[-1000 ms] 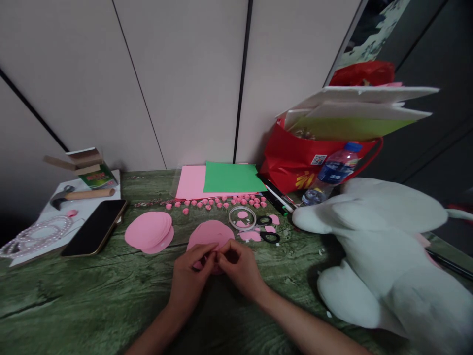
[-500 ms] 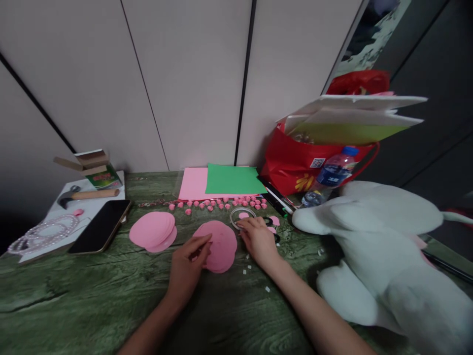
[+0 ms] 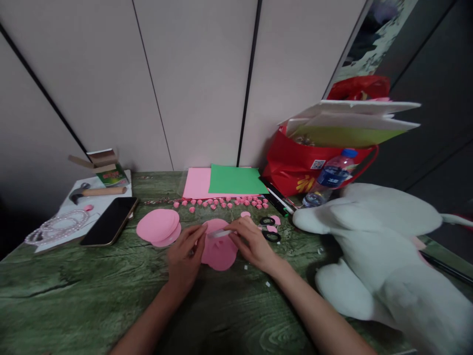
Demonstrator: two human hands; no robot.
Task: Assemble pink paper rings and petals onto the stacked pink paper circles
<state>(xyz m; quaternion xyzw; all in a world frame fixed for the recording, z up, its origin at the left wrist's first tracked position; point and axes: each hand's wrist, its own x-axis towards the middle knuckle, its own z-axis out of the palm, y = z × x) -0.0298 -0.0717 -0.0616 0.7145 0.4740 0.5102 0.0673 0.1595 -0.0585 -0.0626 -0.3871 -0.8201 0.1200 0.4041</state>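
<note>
The worktop [image 3: 74, 296] looks like green-stained wood with a rough, streaked grain, and the pink discs [image 3: 218, 244] and the pink stack [image 3: 158, 227] on it are thin matt paper, like the green sheet [image 3: 236, 180] behind. The phone [image 3: 111, 222] has a smooth, glossy dark glass face, the bottle [image 3: 328, 180] is clear shiny plastic, and the red bag [image 3: 291, 165] is glossy too. The white toy [image 3: 384, 246] is soft matt plush cloth, and the hammer [image 3: 98, 192] has a plain wooden handle and dull metal head.
</note>
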